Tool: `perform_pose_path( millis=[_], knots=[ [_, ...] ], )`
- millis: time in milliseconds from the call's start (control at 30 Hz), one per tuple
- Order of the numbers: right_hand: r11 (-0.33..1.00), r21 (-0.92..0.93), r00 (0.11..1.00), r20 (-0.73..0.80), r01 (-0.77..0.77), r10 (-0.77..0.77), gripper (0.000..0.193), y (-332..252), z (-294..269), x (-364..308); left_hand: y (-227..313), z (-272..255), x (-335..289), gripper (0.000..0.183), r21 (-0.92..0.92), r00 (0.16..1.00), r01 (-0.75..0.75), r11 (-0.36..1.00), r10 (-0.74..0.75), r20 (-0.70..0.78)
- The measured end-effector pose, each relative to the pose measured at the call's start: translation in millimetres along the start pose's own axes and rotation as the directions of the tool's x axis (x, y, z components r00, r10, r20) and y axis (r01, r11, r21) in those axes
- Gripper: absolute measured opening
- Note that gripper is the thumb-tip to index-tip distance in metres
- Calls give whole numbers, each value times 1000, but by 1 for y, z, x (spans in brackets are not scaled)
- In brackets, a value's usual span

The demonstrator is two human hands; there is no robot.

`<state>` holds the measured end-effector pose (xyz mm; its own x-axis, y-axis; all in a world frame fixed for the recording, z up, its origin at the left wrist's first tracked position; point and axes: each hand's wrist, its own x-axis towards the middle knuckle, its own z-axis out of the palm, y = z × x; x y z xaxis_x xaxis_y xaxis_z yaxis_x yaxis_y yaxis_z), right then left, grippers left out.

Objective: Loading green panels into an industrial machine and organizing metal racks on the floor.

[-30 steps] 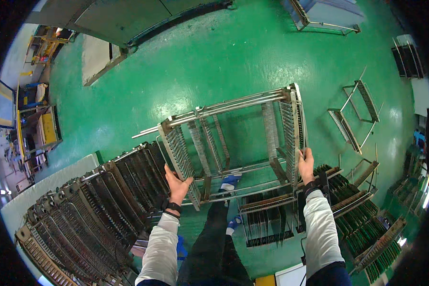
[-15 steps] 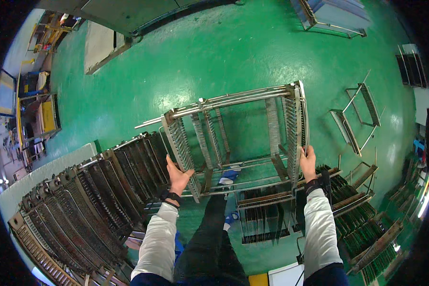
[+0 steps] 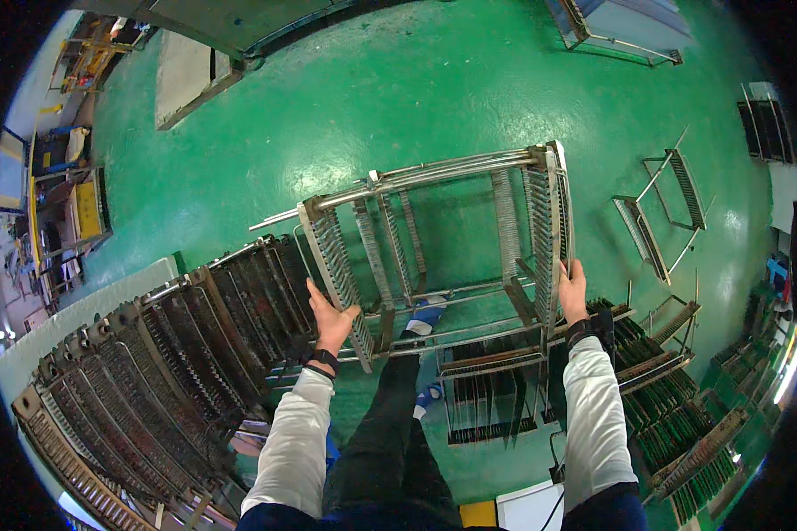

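The lifting looks done — the left hand (image 3: 332, 326) and right hand (image 3: 573, 292) grasp 2 opposite ends of the slotted metal rack (image 3: 505, 226), held over the green floor (image 3: 372, 97) before the person's legs (image 3: 388, 403) — but it is not set down, and its slots look unfilled.
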<state>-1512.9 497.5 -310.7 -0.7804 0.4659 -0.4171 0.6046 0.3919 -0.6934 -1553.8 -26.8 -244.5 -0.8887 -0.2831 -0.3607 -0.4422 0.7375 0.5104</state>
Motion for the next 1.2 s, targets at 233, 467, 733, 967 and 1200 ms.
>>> perform_pose_path(
  millis=[233,467,733,967,1200],
  knots=[
    [997,1,994,-70,-80,80,36,-6,5,-4,9,-8,-3,124,-55,994,77,995,-73,79],
    [993,-106,996,-80,-49,41,32,-35,-14,-17,6,-10,10,109,-70,984,166,984,-161,74],
    [984,-179,989,-143,-5,-21,41,-13,-44,14,9,0,9,111,-3,996,87,996,-87,18],
    [984,-133,984,-145,-119,99,44,-2,-65,26,19,6,9,113,-50,993,97,994,-93,76],
    [982,-148,990,-92,-120,107,41,31,-54,34,2,23,12,115,30,1000,-27,999,27,13]
  ],
)
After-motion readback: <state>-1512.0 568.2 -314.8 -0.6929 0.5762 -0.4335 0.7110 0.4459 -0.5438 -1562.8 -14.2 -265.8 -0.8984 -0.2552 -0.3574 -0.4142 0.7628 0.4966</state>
